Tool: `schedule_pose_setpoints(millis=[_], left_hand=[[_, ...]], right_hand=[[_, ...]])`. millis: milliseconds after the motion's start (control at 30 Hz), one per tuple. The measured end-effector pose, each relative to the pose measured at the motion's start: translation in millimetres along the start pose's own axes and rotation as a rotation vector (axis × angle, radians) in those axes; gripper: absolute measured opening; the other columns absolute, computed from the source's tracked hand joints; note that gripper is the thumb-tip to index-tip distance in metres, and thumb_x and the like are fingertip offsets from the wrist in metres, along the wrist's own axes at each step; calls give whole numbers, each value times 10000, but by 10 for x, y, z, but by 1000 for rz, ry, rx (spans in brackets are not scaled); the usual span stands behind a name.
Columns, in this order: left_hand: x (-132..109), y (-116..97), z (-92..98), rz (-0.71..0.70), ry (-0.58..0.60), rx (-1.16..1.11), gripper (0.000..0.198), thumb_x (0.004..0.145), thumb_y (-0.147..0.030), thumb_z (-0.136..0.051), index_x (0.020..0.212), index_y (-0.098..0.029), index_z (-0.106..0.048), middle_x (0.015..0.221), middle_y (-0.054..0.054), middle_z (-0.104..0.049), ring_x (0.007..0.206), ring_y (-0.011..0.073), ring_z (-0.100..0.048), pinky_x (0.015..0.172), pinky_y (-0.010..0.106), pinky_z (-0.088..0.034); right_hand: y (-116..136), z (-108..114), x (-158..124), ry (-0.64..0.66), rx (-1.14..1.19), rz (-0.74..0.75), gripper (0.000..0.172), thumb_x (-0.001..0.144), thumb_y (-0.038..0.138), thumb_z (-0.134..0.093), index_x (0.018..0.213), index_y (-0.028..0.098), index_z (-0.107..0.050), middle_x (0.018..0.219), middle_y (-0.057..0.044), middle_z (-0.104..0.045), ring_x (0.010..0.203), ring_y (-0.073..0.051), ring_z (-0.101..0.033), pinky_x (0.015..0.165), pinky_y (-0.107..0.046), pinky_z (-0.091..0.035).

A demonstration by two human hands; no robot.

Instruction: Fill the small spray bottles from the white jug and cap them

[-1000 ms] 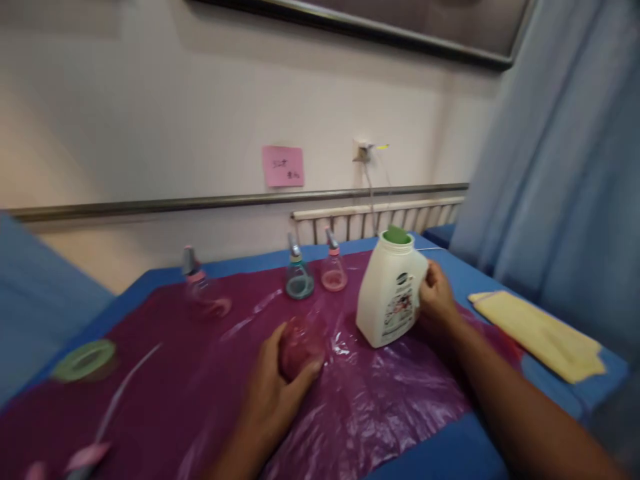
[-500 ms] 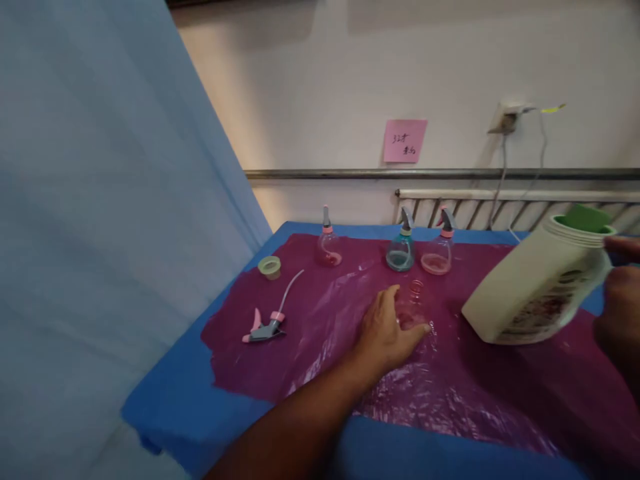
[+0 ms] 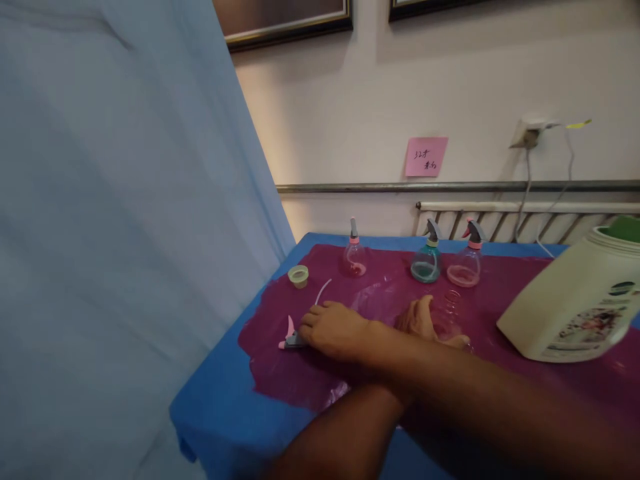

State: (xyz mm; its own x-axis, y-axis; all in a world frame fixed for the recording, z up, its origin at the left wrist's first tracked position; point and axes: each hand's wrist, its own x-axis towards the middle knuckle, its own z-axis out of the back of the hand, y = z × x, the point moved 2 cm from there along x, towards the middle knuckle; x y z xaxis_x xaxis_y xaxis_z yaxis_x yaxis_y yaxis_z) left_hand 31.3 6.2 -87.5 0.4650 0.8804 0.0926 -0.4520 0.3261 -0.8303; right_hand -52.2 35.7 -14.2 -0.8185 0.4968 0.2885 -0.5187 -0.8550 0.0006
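My right hand [image 3: 333, 330] reaches across to the left, its fingers curled over a loose grey and pink trigger spray head [image 3: 291, 341]. The head's pale dip tube [image 3: 323, 291] sticks out beyond my fingers. Behind my right forearm, my left hand [image 3: 420, 321] curves round a clear pink bottle [image 3: 447, 321] without a top, thumb on one side and fingers on the other. My forearms cross, hiding part of the left hand. A large cream jug [image 3: 570, 300] with a green piece at its mouth [image 3: 625, 228] stands to the right, apart from both hands.
At the back stand three spray bottles: one pink-tinted [image 3: 355, 258], one teal [image 3: 425, 263] and one pink [image 3: 464, 267]. A small pale green cup [image 3: 299, 276] sits left. Purple plastic sheeting [image 3: 270, 360] covers the blue tablecloth [image 3: 215, 400]. A blue curtain [image 3: 125, 233] hangs left.
My right hand has left the cream jug, now standing on the table, and moved left across my left arm onto the spray head. My left hand stays at the clear bottle. The view has shifted.
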Motion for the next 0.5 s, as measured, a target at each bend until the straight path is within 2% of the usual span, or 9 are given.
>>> schedule_pose_setpoints(millis=[133,267,400,500], left_hand=[[56,56,-8,-19,-19,5,1144,715,-473,-1012,1717,-245,-508,1631,216,-626,1542,495,-586,1280,569,-479],[75,34,8,-13,-28,2,1091,709,-435,-1002,1679,-257,-535,1623,225,-628,1532,511,-589,1287,620,-472],[96,11,18,-20,-25,15,1061,706,-420,-980,1656,-259,-535,1612,218,-635,1540,510,-584,1296,602,-469],[96,1,12,-11,-47,12,1028,724,-377,-960,1648,-285,-517,1615,198,-639,1538,487,-589,1283,592,-471]], right_hand=[[-117,-294,185,-48,30,9,38,962,252,-796,937,224,-795,1018,-119,-837,832,-272,-731,624,-413,-532],[-157,-384,213,-121,55,-28,80,918,268,-828,862,237,-779,936,-104,-822,768,-263,-714,554,-404,-532],[-120,-312,207,-133,31,-55,188,936,360,-846,829,242,-745,924,-88,-811,773,-253,-711,533,-382,-517],[-62,-82,94,-196,-11,-26,170,1059,350,-677,967,232,-757,1019,-85,-813,829,-241,-705,574,-383,-518]])
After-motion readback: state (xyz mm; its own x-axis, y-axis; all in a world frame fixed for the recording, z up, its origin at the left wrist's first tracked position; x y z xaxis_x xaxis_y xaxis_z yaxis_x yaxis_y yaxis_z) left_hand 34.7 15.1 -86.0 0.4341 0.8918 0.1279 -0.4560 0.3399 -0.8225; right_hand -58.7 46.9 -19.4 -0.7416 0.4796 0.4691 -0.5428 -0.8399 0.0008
